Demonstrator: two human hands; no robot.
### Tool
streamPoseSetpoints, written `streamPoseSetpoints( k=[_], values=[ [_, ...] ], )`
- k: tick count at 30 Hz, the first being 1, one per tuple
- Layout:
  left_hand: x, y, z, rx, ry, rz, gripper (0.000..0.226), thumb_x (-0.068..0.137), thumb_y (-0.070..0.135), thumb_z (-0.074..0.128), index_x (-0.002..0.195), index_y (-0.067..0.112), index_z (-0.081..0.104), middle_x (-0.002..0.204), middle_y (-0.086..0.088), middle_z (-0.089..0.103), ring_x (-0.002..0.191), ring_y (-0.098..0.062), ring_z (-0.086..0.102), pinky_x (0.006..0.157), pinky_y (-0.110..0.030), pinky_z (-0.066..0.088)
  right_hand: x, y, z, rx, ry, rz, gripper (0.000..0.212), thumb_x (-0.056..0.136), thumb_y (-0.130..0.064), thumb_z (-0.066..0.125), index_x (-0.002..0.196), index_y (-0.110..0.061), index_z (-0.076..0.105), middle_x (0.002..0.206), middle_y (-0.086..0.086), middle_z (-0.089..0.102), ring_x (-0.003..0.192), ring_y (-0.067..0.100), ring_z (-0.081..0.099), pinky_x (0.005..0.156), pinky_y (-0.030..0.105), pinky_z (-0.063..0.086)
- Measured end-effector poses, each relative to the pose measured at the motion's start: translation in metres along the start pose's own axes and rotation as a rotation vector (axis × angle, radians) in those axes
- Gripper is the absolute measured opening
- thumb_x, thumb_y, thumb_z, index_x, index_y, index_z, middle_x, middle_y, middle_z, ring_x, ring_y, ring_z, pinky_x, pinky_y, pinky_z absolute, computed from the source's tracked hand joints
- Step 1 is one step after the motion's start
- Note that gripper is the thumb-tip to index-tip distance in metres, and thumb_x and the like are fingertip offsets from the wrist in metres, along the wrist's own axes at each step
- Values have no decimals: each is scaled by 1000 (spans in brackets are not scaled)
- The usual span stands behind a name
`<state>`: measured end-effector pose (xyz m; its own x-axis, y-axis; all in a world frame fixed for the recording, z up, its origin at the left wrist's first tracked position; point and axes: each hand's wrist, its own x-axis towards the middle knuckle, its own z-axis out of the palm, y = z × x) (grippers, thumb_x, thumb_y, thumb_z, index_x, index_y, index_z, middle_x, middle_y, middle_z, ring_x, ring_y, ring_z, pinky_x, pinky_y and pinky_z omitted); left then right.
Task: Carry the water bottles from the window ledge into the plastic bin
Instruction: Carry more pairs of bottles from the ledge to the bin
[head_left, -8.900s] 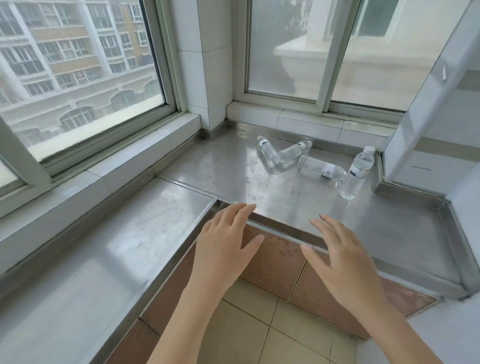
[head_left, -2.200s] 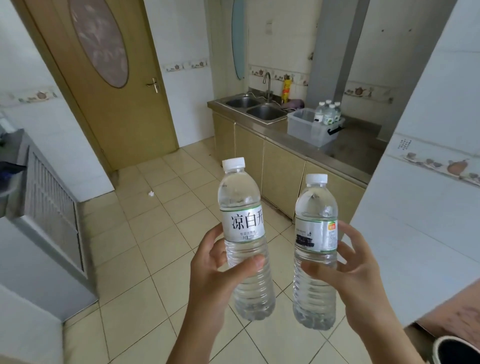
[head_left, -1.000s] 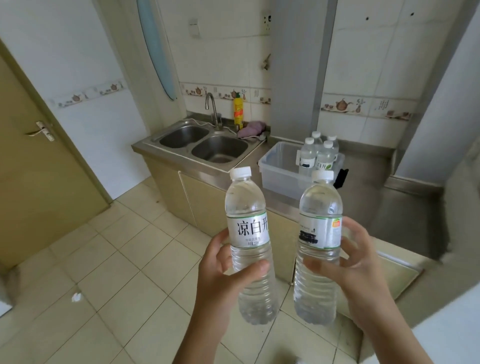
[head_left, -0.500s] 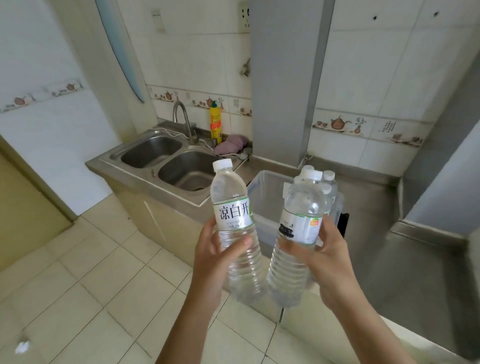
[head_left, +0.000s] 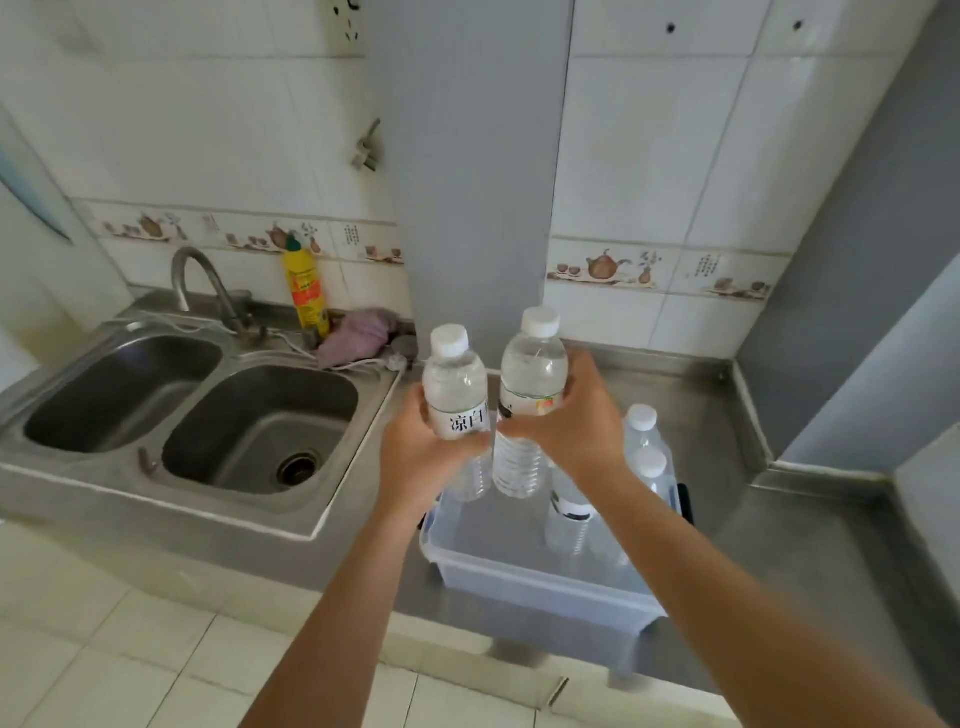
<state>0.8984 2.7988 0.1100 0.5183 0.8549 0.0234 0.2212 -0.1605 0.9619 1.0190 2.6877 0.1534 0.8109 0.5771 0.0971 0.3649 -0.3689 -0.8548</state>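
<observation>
Left hand (head_left: 415, 457) — grip wrapped round a clear water bottle (head_left: 456, 410), white cap, white label reading 凉白 with the next character cut off by the fingers. Right hand (head_left: 566, 426) — grip wrapped round a second water bottle (head_left: 532, 384), white cap, green-edged label with an orange mark, wording unreadable. Both bottles upright, side by side, held over the plastic bin (head_left: 540, 587). Bin: translucent, standing on the steel desk (head_left: 779, 545) beside the double sink (head_left: 208, 421). Three more capped bottles (head_left: 644, 436) stand at the bin's right side. Yellow detergent bottle (head_left: 305, 288) behind the sink, text illegible.
</observation>
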Motion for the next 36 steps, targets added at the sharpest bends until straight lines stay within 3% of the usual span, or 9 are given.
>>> streamPoseSetpoints(
  k=[3, 9, 15, 20, 23, 28, 31, 33, 36],
  values=[
    [30, -6, 9, 111, -21, 31, 66, 49, 35, 87, 109, 33, 59, 97, 12, 74, 89, -8, 71, 81, -45, 59, 24, 3, 9, -145, 20, -16, 89, 49, -37, 88, 124, -27, 41, 109, -2, 62, 105, 25, 56, 84, 43, 49],
    [80, -12, 29, 118, -142, 72, 68, 52, 17, 93, 104, 28, 51, 91, 18, 63, 90, -12, 65, 80, -34, 53, 59, 18, 23, -478, -21, 43, 90, 53, -48, 84, 128, -25, 39, 116, 2, 64, 121, 26, 51, 116, 47, 18],
    [88, -53, 43, 232, -295, 76, 68, 44, 26, 89, 103, 31, 55, 97, 11, 67, 92, -15, 65, 81, -45, 56, 63, 45, 31, -665, -116, 78, 86, 56, -49, 83, 127, -30, 38, 118, -2, 63, 124, 22, 49, 116, 47, 3],
    [91, -71, 47, 472, -349, 158, 80, 39, 40, 91, 111, 25, 60, 99, 6, 64, 98, -21, 56, 80, -33, 45, 72, 47, 30, -582, -112, 113, 45, 60, -33, 83, 96, -35, 57, 93, -16, 60, 105, 13, 56, 116, 48, 14],
    [89, -82, 45, 518, -354, 184, 89, 40, 39, 94, 120, 21, 60, 107, 5, 61, 109, -23, 51, 88, -35, 41, 73, 47, 34, -540, -139, 93, 33, 63, -27, 82, 79, -37, 55, 85, -22, 59, 92, 4, 57, 116, 49, 14],
    [88, -79, 46, 388, -320, 208, 86, 48, 38, 94, 124, 25, 53, 111, 13, 53, 110, -18, 45, 90, -36, 38, 64, 44, 38, -553, -146, 82, 35, 69, -33, 80, 97, -35, 60, 102, -19, 66, 104, 7, 59, 118, 48, -4],
    [87, -66, 46, 361, -351, 291, 83, 53, 34, 92, 125, 29, 52, 113, 15, 56, 110, -18, 50, 92, -38, 42, 57, 42, 33, -599, -161, 48, 43, 71, -38, 78, 109, -34, 58, 110, -17, 66, 109, 8, 58, 119, 47, 0],
    [84, -58, 45, 366, -348, 377, 76, 59, 24, 89, 127, 25, 54, 114, 9, 60, 108, -21, 55, 92, -38, 44, 51, 43, 28, -632, -135, -15, 44, 74, -38, 76, 114, -30, 58, 114, -13, 65, 110, 12, 58, 117, 42, 16],
    [79, -44, 43, 407, -280, 578, 62, 73, 18, 81, 130, 19, 56, 120, 1, 62, 108, -24, 59, 91, -37, 45, 33, 42, 15, -711, 5, -135, 43, 74, -37, 76, 113, -25, 63, 117, -5, 66, 109, 20, 59, 93, 34, 44]
  ],
)
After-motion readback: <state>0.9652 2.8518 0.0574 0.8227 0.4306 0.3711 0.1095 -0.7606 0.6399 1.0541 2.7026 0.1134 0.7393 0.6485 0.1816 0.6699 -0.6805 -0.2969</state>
